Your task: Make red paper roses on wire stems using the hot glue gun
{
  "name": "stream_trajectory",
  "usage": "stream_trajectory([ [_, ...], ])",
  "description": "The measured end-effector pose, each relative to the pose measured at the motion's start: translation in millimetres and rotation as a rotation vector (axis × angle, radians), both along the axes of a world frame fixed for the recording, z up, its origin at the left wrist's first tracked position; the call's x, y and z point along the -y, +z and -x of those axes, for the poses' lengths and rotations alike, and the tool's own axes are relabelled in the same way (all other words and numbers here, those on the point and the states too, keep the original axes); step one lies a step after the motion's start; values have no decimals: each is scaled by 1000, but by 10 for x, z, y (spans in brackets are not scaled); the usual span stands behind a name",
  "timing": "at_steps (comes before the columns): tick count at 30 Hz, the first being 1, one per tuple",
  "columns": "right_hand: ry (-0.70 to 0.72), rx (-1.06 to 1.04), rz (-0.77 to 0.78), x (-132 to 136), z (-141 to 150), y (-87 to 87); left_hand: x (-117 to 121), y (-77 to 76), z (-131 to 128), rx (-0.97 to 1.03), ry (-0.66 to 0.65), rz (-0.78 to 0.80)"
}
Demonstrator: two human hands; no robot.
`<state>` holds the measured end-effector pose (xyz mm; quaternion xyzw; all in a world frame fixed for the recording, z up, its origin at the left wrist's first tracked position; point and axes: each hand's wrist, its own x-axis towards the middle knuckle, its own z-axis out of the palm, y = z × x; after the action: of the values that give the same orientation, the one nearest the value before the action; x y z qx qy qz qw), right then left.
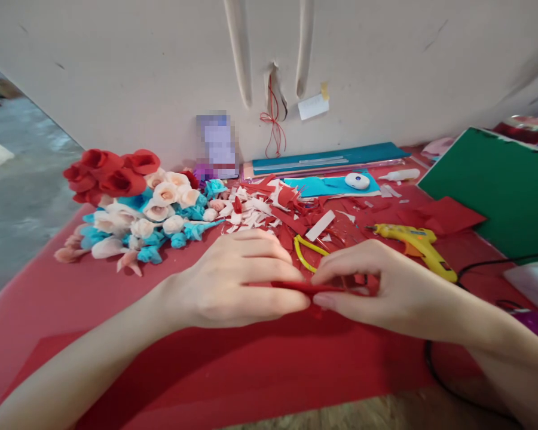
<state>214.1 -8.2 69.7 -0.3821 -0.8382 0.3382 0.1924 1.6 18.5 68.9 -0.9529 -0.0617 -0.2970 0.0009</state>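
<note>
Between my two hands is a piece of red paper (291, 286), held just above the red table. My left hand (246, 280) has its fingers closed on the paper's left part. From the other side, my right hand (363, 278) pinches the paper's edge between thumb and forefinger. Much of the paper is hidden behind the fingers, so its full shape cannot be made out. Just beyond the fingertips lie yellow-handled pliers or scissors (301, 258), partly covered by my right hand. A yellow glue gun (424, 246) rests to the right of that hand.
Paper flowers in red (123, 182), cream (164, 200) and blue pile up at the left. Paper scraps (255, 206) litter the middle. Behind them stand a phone (219, 143) and blue sheets (323, 158). A green board (497, 191) leans at right; a black cord (434, 370) runs below.
</note>
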Motion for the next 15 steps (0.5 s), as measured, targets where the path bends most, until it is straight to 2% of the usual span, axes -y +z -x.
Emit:
stream_trajectory([
  [3, -54, -27, -13, -12, -41, 89, 1, 7, -5, 7, 14, -27],
  [8, -349, -69, -238, -70, -195, 189, -37, -74, -14, 13, 14, 8],
  [11, -565, 133, -371, -149, -391, 75, -83, -152, -31, 35, 10, 54],
  [13, -661, 347, -372, -200, -577, -70, -104, -198, -47, 67, 1, 98],
  [15, -714, 468, -348, -231, -792, -244, -104, -245, -58, 106, -18, 131],
])
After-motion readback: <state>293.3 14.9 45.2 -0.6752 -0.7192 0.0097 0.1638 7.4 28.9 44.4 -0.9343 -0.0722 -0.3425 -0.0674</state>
